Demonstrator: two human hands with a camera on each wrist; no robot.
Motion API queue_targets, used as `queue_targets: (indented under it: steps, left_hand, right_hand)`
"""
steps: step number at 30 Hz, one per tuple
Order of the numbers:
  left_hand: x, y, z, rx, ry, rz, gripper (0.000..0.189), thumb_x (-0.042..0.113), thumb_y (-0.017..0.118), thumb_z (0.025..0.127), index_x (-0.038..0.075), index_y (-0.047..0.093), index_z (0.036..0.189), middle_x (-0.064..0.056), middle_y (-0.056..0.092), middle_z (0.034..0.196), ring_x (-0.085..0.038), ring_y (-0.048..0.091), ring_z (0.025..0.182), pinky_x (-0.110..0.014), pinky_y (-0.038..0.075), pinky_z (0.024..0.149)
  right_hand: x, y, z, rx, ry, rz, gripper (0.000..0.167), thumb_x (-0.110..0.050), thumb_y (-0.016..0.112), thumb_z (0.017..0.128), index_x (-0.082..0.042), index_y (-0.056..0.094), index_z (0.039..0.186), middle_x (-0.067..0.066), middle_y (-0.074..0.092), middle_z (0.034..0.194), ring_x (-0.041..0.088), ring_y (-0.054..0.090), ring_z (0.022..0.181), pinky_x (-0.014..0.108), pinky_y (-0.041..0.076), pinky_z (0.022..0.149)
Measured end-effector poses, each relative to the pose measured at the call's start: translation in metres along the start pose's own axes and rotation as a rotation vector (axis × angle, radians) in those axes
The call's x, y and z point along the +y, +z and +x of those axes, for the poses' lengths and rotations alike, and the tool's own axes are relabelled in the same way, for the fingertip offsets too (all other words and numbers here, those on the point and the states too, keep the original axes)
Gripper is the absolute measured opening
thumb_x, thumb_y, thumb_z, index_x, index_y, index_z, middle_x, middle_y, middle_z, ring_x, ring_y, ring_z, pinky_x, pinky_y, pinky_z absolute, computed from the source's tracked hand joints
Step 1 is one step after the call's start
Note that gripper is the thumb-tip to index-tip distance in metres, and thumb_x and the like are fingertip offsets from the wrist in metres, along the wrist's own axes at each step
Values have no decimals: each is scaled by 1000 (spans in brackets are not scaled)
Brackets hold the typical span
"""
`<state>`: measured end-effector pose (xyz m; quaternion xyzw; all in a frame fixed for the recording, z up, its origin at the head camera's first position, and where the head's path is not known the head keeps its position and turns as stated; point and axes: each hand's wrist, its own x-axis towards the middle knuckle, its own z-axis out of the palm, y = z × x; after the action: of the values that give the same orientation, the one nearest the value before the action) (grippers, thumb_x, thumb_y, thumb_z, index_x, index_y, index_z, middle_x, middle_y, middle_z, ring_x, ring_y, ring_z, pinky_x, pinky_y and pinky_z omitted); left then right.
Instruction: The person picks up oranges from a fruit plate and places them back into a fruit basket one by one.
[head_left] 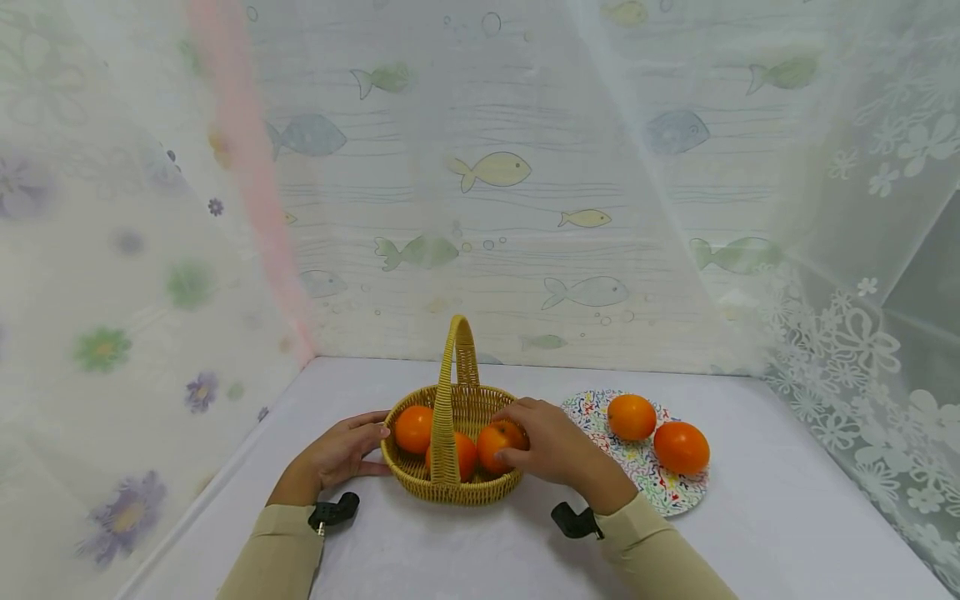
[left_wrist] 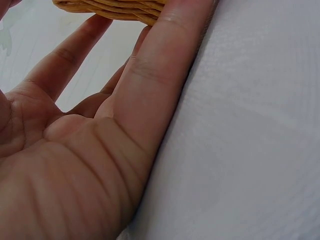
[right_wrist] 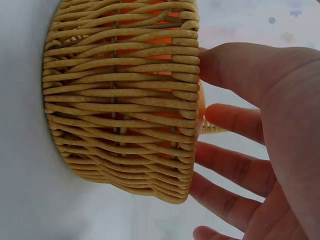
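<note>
A wicker basket [head_left: 461,496] with a tall arched handle stands on the table. Inside it lie an orange [head_left: 414,429] on the left, another orange [head_left: 465,457] partly behind the handle, and a third orange [head_left: 501,444] on the right. My right hand [head_left: 551,442] reaches over the right rim and holds that third orange between thumb and fingers. In the right wrist view the wicker wall [right_wrist: 120,95] hides most of the fruit. My left hand [head_left: 341,450] touches the basket's left side with its fingers extended, the palm apart from the wicker.
Right of the basket lies a round plate [head_left: 600,408] with a colourful pattern. On it sit one orange [head_left: 632,417] and a second orange [head_left: 681,447]. A white cloth covers the table [head_left: 450,558]; a curtain printed with fish [head_left: 495,169] hangs along its back edge.
</note>
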<state>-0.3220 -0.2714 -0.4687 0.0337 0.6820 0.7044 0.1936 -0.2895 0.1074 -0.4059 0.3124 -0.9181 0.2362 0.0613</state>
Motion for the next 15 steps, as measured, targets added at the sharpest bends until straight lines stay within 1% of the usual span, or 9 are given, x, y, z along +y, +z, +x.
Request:
queue_targets:
  steps: [3, 6, 9, 15]
  left_hand:
    - [-1, 0, 0, -2, 7, -8, 70, 22, 67, 100, 6, 35, 160, -16, 42, 162, -22, 61, 129, -58, 57, 97]
    - [-1, -1, 1, -2, 8, -11, 69, 22, 67, 100, 6, 35, 160, -15, 45, 160, -21, 61, 127, -58, 57, 97]
    - [-1, -1, 1, 2, 8, -13, 69, 22, 67, 100, 7, 36, 160, -14, 45, 160, -22, 61, 127, -58, 58, 97]
    - [-2, -1, 1, 4, 5, -8, 70, 23, 67, 100, 7, 35, 160, -16, 41, 162, -22, 61, 128, -58, 58, 97]
  right_hand:
    - [1, -1, 0, 5, 15, 7, 47, -38, 80, 90, -21, 67, 132, -2, 66, 134, 23, 61, 122, 47, 53, 107]
    - [2, -2, 0, 11, 17, 14, 48, -37, 80, 89, -19, 67, 132, -1, 66, 134, 23, 61, 122, 47, 53, 107]
    - [3, -3, 1, 17, 19, 17, 48, -36, 80, 89, -19, 67, 132, -1, 66, 134, 22, 61, 123, 46, 53, 108]
    - [8, -9, -1, 47, 37, 7, 51, -36, 82, 88, -18, 67, 133, -3, 66, 135, 22, 60, 128, 48, 50, 112]
